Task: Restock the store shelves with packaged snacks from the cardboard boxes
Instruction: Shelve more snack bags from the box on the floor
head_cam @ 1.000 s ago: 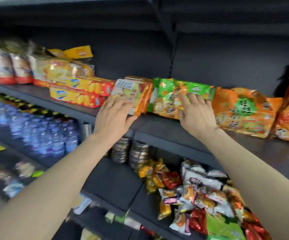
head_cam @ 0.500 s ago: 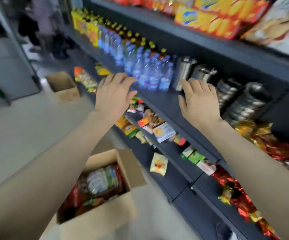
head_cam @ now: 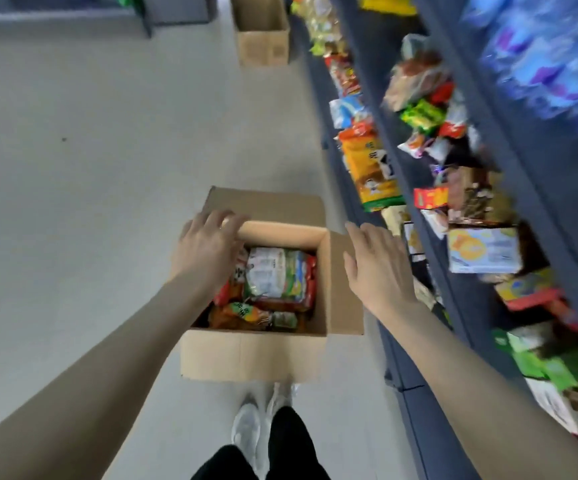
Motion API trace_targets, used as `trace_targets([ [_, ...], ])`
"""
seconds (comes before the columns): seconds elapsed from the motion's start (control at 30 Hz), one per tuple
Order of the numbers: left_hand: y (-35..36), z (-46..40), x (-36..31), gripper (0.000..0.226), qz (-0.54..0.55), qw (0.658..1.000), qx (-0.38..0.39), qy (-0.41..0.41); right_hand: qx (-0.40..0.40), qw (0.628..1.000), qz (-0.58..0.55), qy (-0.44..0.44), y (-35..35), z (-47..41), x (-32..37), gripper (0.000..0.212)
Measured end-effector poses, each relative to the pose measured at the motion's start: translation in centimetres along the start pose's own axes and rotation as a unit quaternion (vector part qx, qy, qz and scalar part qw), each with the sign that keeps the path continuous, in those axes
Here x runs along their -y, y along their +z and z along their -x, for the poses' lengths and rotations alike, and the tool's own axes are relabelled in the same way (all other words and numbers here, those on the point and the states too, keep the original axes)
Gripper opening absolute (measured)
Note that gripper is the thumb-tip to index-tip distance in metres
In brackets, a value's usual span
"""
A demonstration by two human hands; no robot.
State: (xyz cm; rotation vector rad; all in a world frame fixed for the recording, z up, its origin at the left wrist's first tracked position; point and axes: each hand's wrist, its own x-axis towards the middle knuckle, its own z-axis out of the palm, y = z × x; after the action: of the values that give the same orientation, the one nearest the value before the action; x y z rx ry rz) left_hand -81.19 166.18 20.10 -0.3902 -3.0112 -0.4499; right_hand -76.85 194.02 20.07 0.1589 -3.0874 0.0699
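The open cardboard box (head_cam: 256,355) stands on the floor (head_cam: 73,168), below and between the left grip (head_cam: 208,247) and the right grip (head_cam: 377,268), with snack packets (head_cam: 277,275) inside it. The shelves (head_cam: 415,393) run along to the right of the right grip, and a second box (head_cam: 263,32) stands far beyond both grips, beside the shelves.

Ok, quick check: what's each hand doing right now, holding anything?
Left hand: open, empty, over the open brown cardboard box of snack packets.
Right hand: open, empty, above the box's right flap.
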Motion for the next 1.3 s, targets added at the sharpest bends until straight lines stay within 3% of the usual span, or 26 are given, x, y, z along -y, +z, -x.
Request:
trace_targets([
  [0.2,12.1,4.3,6.4,0.039,0.015,0.987,0.111,-0.118,0.115,0.991,-0.058,-0.022,13.6,-2.5,2.6,0.049],
  [0.37,22.0,8.5,12.0,0.046,0.040,0.953,0.214,-0.213,0.219,0.970,-0.101,-0.025,25.0,-3.1,5.9,0.052],
  [0.6,34.0,12.7,19.3,0.048,0.049,0.926,0.278,-0.253,0.367,0.918,-0.146,-0.028,39.6,-3.7,11.5,0.063],
  [0.77,39.8,13.9,21.4,0.040,0.038,0.929,0.264,-0.256,0.463,0.874,-0.133,-0.068,47.4,-3.6,15.1,0.066],
  [0.87,41.1,14.7,21.7,0.033,0.015,0.953,0.198,-0.231,0.499,0.854,-0.129,-0.066,50.3,-2.8,16.5,0.064],
  [1.03,41.3,15.1,22.1,0.041,0.002,0.959,0.191,-0.210,0.473,0.861,-0.176,-0.062,51.6,-1.9,17.0,0.036],
  [1.17,40.7,14.0,22.0,0.051,0.012,0.943,0.238,-0.231,0.441,0.865,-0.237,-0.037,49.7,-3.0,15.6,0.025],
  [1.3,40.2,11.7,22.5,0.098,0.108,0.898,0.363,-0.226,0.466,0.845,-0.261,-0.019,46.6,-5.7,13.2,0.035],
])
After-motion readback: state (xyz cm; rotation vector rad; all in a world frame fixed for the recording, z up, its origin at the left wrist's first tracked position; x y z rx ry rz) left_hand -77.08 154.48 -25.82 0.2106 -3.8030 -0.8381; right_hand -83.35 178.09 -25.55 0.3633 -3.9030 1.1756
